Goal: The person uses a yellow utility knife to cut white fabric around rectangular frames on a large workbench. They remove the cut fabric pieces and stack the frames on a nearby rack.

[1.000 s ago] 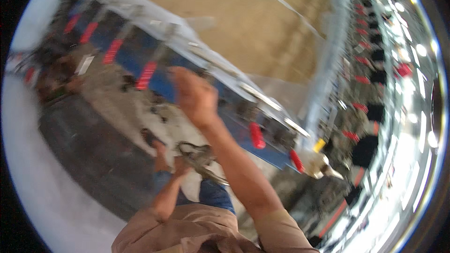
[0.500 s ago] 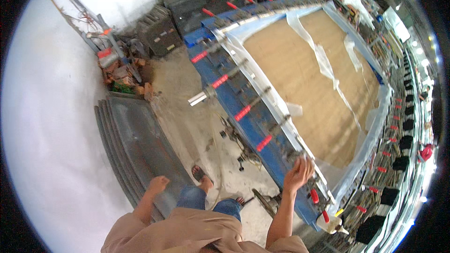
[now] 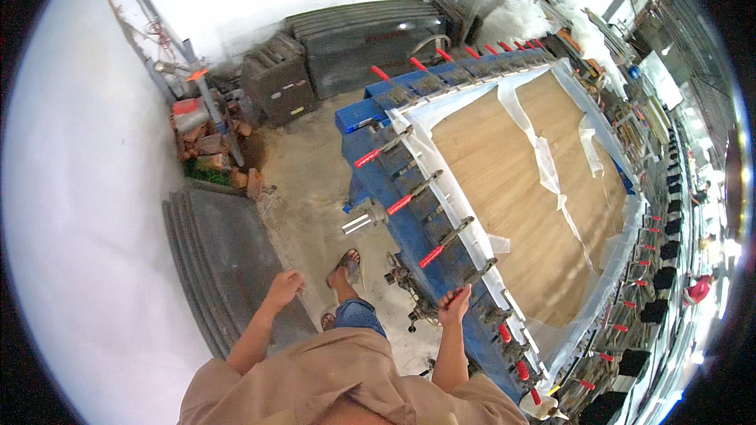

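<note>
My right hand is closed around the red handle of a toggle clamp on the near long side of a blue frame. Red shows between the fingers. Farther along that side, several toggle clamps lie with red handles pointing outward over the blue rail. Nearer to me, other red handles stand at a different angle, close to the frame's edge. Inside the frame lies a tan wood-coloured sheet bordered by translucent plastic film. My left hand hangs apart from everything, fingers loosely bent, with nothing visible in it.
Dark flat panels lean in a stack at my left. More dark panels stand against the far wall. Bricks and debris lie beside a grey pole. A metal bar sticks out from the frame's side. A person in red is far right.
My right hand has left one clamp, whose red handle now shows, and taken hold of the neighbouring clamp's handle farther along. My left hand has moved forward. The view has shifted with my step.
</note>
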A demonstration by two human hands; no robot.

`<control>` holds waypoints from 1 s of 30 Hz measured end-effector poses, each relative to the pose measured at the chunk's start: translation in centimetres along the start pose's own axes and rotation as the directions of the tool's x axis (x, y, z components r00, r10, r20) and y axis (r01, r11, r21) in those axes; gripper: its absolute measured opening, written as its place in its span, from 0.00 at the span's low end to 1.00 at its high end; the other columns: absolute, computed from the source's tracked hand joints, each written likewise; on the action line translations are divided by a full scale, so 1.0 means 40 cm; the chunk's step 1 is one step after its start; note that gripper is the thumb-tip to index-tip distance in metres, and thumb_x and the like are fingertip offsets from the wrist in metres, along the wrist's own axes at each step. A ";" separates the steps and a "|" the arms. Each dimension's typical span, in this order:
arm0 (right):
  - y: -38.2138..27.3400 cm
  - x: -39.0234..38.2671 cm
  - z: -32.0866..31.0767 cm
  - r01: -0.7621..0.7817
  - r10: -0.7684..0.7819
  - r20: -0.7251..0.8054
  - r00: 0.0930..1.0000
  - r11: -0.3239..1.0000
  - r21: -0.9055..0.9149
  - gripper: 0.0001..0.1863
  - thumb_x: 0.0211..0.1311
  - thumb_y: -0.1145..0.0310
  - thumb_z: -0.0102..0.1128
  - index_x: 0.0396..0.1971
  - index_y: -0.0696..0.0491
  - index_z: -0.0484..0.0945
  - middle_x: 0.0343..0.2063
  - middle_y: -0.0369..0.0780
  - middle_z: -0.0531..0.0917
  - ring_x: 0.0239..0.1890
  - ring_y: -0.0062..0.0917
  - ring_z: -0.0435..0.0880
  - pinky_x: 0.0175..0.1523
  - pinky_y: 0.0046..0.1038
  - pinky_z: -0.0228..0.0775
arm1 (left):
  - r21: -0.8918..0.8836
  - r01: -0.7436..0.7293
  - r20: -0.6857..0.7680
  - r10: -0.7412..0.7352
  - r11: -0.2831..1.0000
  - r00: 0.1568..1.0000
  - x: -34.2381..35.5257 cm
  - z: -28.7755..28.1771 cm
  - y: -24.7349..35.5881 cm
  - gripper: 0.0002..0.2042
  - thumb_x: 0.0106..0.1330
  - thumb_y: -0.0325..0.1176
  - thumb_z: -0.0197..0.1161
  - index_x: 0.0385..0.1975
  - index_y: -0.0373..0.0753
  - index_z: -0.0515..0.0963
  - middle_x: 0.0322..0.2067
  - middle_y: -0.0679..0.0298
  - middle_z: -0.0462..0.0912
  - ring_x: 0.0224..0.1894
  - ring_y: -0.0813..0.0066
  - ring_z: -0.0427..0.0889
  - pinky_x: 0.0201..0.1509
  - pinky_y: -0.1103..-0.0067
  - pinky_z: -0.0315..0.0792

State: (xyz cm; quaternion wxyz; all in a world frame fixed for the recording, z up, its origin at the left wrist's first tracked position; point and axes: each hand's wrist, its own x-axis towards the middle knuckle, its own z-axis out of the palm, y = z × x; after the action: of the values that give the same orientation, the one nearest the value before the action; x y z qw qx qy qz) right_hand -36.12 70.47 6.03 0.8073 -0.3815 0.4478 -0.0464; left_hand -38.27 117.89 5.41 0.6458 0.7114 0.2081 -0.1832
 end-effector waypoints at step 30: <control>0.094 0.008 0.426 -0.178 0.237 -0.367 0.899 0.966 0.190 0.21 0.66 0.52 0.62 0.20 0.46 0.65 0.11 0.29 0.61 0.09 0.15 0.52 0.13 0.21 0.42 | -0.180 0.894 0.554 -0.708 0.410 0.437 0.539 0.671 0.659 0.23 0.66 0.47 0.64 0.15 0.50 0.59 0.11 0.77 0.55 0.10 0.82 0.51 0.16 0.83 0.47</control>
State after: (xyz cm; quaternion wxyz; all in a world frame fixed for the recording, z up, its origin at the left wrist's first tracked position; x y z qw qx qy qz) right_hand -24.02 82.77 8.57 0.7300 -0.2523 0.6315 -0.0682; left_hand -5.76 90.39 13.55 0.6430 0.2917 0.4320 -0.5612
